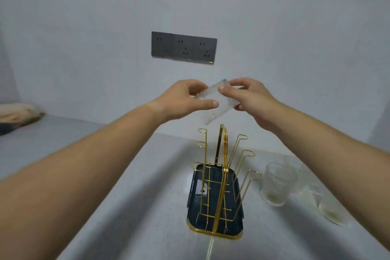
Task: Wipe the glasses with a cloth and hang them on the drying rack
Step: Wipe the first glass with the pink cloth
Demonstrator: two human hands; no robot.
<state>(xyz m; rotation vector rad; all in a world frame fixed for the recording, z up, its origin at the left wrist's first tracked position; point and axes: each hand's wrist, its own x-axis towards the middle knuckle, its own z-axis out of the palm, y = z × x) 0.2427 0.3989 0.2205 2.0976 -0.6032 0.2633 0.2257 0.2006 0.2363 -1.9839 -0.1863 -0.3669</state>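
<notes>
Presently, the left hand (181, 101) and right hand (251, 101) together grip one clear textured glass tumbler (219, 110), fingers and thumbs curled round its wall. It is tilted in the air above the gold wire drying rack (221, 192). The rack stands mid-way along the pale grey counter (158, 196). More clear glasses (276, 183) stand just beside it, toward the right edge.

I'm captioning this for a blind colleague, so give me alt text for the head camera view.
The left hand and right hand grip a textured clear glass, tilted, above a gold wire drying rack on a grey counter. More glasses stand to the right of the rack, and a dark socket panel is on the wall behind.
</notes>
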